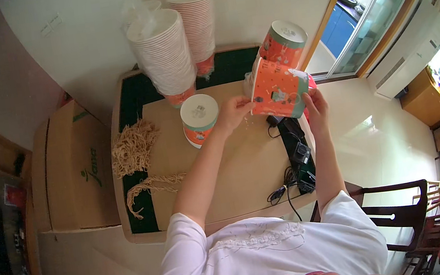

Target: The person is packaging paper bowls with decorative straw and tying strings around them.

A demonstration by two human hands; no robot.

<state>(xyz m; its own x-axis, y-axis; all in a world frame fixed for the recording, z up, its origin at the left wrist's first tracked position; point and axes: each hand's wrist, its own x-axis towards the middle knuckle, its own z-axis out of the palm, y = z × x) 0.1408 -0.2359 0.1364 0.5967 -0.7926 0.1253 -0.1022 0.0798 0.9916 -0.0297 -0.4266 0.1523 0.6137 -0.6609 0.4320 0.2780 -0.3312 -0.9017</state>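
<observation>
Both my hands hold up an orange paper bucket (279, 87) with a green band, tilted on its side over the right part of the table. My left hand (236, 113) pinches its rim edge; a thin pale strand seems to hang just below these fingers. At the green-banded end, my right hand (316, 105) is closed on the bucket, with something red partly hidden behind it. To the left, an upside-down bucket (200, 112) rests on the cardboard sheet. Another upturned bucket (286, 36) is behind the held one. A heap of tan twisted cords (135, 147) lies at the table's left.
Tall stacks of nested paper buckets (160, 47) in clear plastic stand at the back. Loose cords (151, 187) lie near the front left. Black adapters and cables (301, 152) line the right edge. A carton (79, 164) is left; a dark wooden chair (395, 205) stands at right.
</observation>
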